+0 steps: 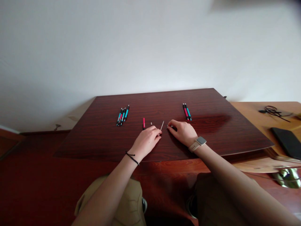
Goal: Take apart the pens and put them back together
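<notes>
A dark wood table (150, 106) bears a pen group (122, 116) on the left and a pen pair (187, 111) on the right. The left hand (148, 138) pinches a thin refill (162, 126) beside a pink barrel (144, 123); the right hand (183, 131), fingers curled together, pinches a small dark piece (173, 127).

A thin refill (162, 126) is held in the fingers of the left hand (148, 135) at the centre of the frame. A small dark part (173, 127) is gripped by the right hand (183, 131), just right of it. Pens (122, 115) are grouped on the table (155, 105) at centre left.
</notes>
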Available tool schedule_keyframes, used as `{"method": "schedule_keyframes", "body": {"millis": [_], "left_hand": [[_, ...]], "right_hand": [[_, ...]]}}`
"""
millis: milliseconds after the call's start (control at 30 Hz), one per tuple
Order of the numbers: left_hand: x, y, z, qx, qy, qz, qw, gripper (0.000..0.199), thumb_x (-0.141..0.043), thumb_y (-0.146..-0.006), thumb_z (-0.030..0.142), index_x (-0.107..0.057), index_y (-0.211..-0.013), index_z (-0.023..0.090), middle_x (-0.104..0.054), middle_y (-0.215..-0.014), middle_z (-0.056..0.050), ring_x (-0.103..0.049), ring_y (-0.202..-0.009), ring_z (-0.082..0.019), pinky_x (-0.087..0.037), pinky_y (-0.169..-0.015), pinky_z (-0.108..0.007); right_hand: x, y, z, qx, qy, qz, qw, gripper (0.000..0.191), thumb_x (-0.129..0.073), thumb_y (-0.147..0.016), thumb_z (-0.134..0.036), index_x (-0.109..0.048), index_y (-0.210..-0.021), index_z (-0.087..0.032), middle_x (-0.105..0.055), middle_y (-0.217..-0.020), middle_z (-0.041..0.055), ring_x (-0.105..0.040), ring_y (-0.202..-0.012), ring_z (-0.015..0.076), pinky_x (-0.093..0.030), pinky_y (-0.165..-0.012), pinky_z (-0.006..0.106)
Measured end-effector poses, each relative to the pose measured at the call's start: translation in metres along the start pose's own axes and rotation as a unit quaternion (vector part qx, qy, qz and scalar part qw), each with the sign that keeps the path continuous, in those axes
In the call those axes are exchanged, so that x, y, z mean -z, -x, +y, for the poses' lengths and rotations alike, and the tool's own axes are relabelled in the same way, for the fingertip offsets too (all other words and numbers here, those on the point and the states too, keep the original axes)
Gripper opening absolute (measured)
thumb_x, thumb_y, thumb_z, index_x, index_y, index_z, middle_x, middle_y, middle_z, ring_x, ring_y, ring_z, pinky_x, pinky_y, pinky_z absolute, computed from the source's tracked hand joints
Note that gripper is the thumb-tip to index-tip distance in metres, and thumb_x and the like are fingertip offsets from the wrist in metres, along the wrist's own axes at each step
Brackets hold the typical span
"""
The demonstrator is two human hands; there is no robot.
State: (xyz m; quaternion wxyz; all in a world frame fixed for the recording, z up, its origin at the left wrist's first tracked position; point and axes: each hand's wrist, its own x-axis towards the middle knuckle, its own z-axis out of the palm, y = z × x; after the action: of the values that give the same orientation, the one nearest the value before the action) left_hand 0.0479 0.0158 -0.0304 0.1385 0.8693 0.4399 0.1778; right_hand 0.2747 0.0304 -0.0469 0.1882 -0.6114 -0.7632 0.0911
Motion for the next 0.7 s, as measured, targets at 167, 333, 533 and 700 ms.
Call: {"method": "schedule_keyframes", "body": {"millis": [167, 333, 533, 700], "left_hand": [[-0.008, -0.010, -0.008, 0.006, -0.027, 0.024, 0.999, 0.011, -0.068, -0.101, 0.018, -0.077, -0.108, 0.020, -0.073, -0.106, -0.007, -0.073, -0.097, -0.022, -0.059, -0.094, -0.036], [-0.011, -0.018, -0.011, 0.010, -0.049, 0.034, 0.998, 0.012, -0.065, -0.103, 0.020, -0.077, -0.107, 0.019, -0.072, -0.106, -0.007, -0.072, -0.097, -0.022, -0.058, -0.094, -0.035], [-0.012, -0.020, -0.012, 0.016, -0.066, 0.046, 0.997, 0.011, -0.067, -0.103, 0.021, -0.077, -0.107, 0.019, -0.071, -0.106, -0.007, -0.072, -0.098, -0.023, -0.058, -0.093, -0.035], [-0.011, -0.015, -0.010, 0.022, -0.063, 0.047, 0.997, 0.014, -0.066, -0.103, 0.019, -0.077, -0.111, 0.019, -0.071, -0.108, -0.008, -0.071, -0.098, -0.023, -0.059, -0.093, -0.035]], "right_hand": [[-0.001, -0.002, 0.000, -0.004, -0.005, -0.001, 1.000, 0.020, -0.061, -0.104, -0.043, -0.076, -0.109, -0.030, -0.083, -0.095, 0.0044, -0.074, -0.078, 0.0244, -0.039, -0.064, 0.030], [-0.005, -0.007, 0.001, -0.019, 0.006, 0.008, 1.000, 0.023, -0.060, -0.104, -0.046, -0.075, -0.110, -0.030, -0.082, -0.093, 0.0054, -0.073, -0.077, 0.0251, -0.039, -0.064, 0.031], [-0.008, -0.016, -0.001, -0.038, 0.010, 0.016, 0.999, 0.025, -0.059, -0.104, -0.049, -0.075, -0.108, -0.029, -0.081, -0.091, 0.0067, -0.073, -0.077, 0.0259, -0.039, -0.064, 0.031], [-0.007, -0.019, 0.001, -0.043, -0.002, 0.017, 0.999, 0.023, -0.063, -0.102, -0.048, -0.074, -0.107, -0.028, -0.081, -0.091, 0.0070, -0.073, -0.080, 0.0267, -0.041, -0.066, 0.031]]}}
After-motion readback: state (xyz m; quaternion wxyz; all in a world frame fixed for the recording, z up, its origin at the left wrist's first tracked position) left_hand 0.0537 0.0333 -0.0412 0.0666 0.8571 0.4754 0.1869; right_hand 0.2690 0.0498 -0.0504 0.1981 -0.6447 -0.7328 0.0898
